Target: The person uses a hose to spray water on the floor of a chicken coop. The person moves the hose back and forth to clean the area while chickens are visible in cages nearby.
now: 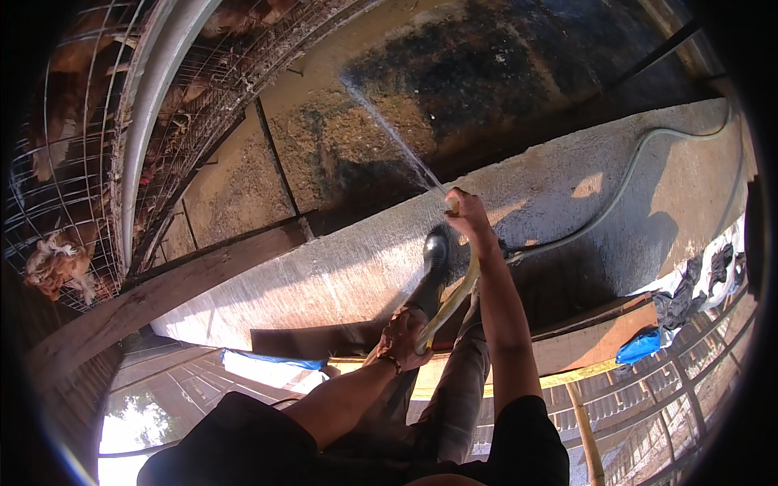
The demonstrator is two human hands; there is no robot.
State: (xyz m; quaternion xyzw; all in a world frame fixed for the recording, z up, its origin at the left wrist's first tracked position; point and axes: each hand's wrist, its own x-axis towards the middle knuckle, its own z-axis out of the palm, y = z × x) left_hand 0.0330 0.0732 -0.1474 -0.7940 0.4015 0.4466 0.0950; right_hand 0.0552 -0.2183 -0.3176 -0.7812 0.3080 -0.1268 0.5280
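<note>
A yellowish hose (457, 296) runs between my two hands in front of my legs. My right hand (467, 214) is closed around its far end, where a jet of water (395, 136) sprays out to the upper left onto the wet, dirty floor (377, 121) beyond the raised concrete walkway. Nearer my body, my left hand (404, 341) grips a lower stretch of the same hose; a bracelet is on that wrist. A black rubber boot (436, 248) stands on the walkway, left of my right hand.
Wire cages (85, 152) with brown chickens line the upper left, above a wooden beam (176, 294). A pale hose (620, 188) curves along the concrete walkway (547, 164) at right. Wooden boards (595, 340) and a blue plastic bag (638, 347) lie along its near side.
</note>
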